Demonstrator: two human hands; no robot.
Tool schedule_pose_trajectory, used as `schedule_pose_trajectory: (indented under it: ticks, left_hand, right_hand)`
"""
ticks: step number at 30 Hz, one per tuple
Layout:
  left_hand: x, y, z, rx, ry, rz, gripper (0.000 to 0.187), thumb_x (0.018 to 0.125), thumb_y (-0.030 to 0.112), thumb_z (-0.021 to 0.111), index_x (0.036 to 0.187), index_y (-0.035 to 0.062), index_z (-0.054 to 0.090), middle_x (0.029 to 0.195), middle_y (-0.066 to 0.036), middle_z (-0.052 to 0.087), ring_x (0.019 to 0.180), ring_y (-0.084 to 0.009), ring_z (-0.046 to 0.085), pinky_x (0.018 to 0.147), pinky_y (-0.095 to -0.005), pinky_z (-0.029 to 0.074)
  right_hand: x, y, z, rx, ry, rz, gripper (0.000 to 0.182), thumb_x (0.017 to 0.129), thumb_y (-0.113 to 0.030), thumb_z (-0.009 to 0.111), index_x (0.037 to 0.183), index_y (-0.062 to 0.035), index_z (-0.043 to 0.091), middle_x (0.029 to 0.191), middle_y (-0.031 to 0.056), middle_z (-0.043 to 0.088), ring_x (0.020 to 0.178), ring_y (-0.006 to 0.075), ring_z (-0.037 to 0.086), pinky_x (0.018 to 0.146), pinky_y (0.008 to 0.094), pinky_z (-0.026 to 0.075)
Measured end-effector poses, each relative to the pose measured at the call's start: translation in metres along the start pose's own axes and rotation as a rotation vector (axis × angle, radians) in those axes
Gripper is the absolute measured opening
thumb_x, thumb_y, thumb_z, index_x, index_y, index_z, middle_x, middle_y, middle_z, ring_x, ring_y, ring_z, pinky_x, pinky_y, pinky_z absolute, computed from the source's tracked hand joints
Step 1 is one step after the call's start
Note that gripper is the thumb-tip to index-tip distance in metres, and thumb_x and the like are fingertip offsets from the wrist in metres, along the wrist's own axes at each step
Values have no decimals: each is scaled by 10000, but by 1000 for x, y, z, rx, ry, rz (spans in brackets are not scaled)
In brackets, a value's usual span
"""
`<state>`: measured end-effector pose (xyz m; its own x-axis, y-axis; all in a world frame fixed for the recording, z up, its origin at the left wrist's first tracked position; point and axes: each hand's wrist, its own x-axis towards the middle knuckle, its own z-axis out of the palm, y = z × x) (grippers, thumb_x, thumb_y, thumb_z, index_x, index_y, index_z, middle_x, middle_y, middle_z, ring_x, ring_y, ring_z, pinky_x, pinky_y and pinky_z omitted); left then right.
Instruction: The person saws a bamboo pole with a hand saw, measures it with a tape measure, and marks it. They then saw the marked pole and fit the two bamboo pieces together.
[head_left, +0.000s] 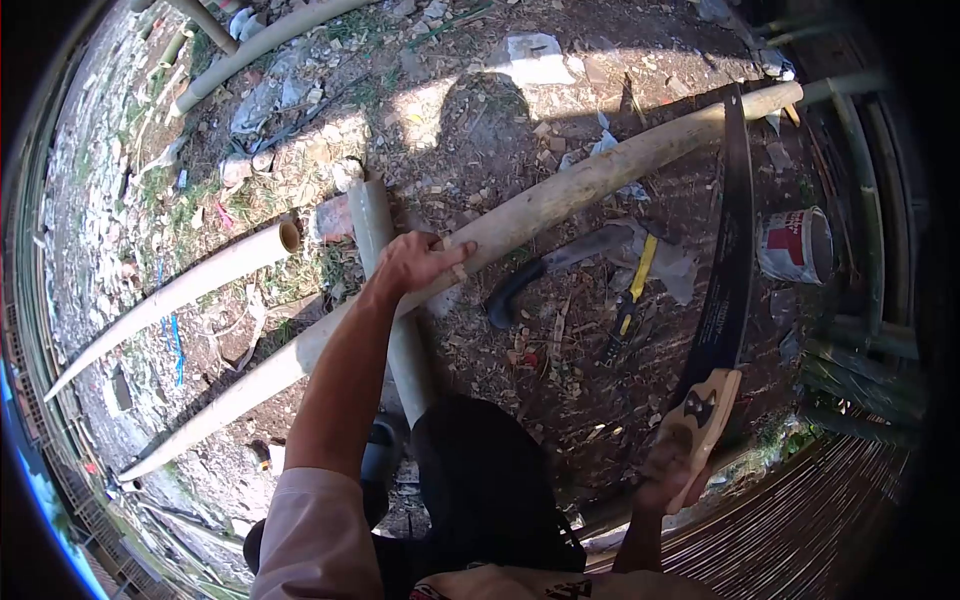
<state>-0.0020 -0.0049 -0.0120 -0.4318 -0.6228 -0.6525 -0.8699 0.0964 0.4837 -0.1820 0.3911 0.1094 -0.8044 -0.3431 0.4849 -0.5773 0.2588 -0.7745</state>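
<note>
Bamboo pole [560, 203] lies directly under the left grip [412, 262], touching it.

Left arm [340, 385] was reaching forward near center view, sleeve ending around the elbow, forearm bare. Left hand [415, 262] was back-up, digits spread to the right and bent downward in a clamping hold. Right hand [672, 465] was lower and well out to the right, curled in a closed grip, partly shadowed and blurred. Right forearm [640, 545] was only partly visible, angled up from the bottom edge.
</note>
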Motion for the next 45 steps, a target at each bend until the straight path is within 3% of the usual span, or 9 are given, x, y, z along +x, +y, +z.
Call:
schedule_pose_trajectory:
  ticks: [3, 6, 9, 10, 11, 20, 22, 42, 45]
  left_hand:
    - [-4, 4, -3, -3, 1, -15, 951, 743, 876, 634, 1036, -13, 801, 1018, -255, 764, 1043, -365, 736, 968, -448, 530]
    - [-2, 1, 1, -10, 90, 55, 883, 789, 806, 660, 976, -47, 791, 814, -249, 732, 874, -341, 750, 868, -465, 538]
    - [2, -3, 1, -7, 102, 86, 892, 794, 809, 658, 955, -60, 782, 808, -255, 729, 859, -357, 746, 853, -471, 538]
    - [-1, -4, 3, -10, 106, 101, 897, 797, 811, 657, 945, -66, 778, 805, -259, 728, 852, -365, 744, 845, -474, 538]
    - [0, -3, 0, 22, 26, 45, 1002, 751, 921, 591, 1021, -20, 800, 991, -275, 760, 1020, -382, 741, 957, -458, 536]
    - [0, -6, -3, 13, 7, 85, 992, 778, 921, 559, 1003, -16, 796, 987, -263, 760, 1028, -389, 735, 952, -466, 533]
    - [2, -12, 2, 18, 17, 93, 985, 782, 919, 557, 993, -14, 793, 988, -262, 759, 1028, -391, 733, 949, -467, 533]
    - [4, -13, 1, 26, -83, 93, 1032, 847, 942, 410, 1087, 11, 787, 1058, -264, 753, 1082, -403, 716, 993, -498, 525]
    - [8, -18, 6, 41, -10, 120, 1001, 874, 922, 412, 1041, 10, 789, 933, -213, 751, 981, -346, 732, 902, -480, 530]
  right_hand:
    - [8, -18, 28, 364, -224, 297, 503, 1020, -483, 482, 909, 5, 525, 696, 91, 588, 575, 161, 545, 528, 317, 460]
    - [2, -29, 63, 302, -460, 290, 454, 1014, -426, 523, 894, 11, 544, 633, 89, 617, 568, 194, 604, 532, 334, 492]
    - [-10, -21, 87, 299, -603, 226, 424, 1002, -378, 561, 824, 8, 566, 625, 97, 615, 544, 213, 620, 517, 343, 493]
    - [-10, -22, 90, 294, -620, 228, 424, 1002, -378, 561, 824, 8, 566, 625, 97, 615, 544, 213, 620, 517, 343, 493]
    - [-11, -21, 94, 287, -636, 205, 425, 1001, -377, 561, 823, 8, 574, 623, 97, 612, 541, 213, 619, 515, 345, 491]
    - [-33, -2, 89, 313, -608, 90, 357, 935, -309, 608, 774, 9, 618, 632, 99, 611, 521, 212, 598, 501, 350, 467]
    - [-34, 0, 82, 223, -660, -61, 460, 1011, -409, 538, 800, -1, 553, 601, 109, 600, 520, 224, 597, 524, 341, 476]
    - [-55, 5, -92, 20, -782, 43, 502, 983, -437, 576, 877, 49, 649, 736, 111, 675, 645, 235, 675, 586, 366, 533]
    - [-56, 8, -105, 34, -771, 11, 510, 975, -436, 589, 902, 62, 672, 764, 112, 693, 673, 235, 694, 601, 372, 547]
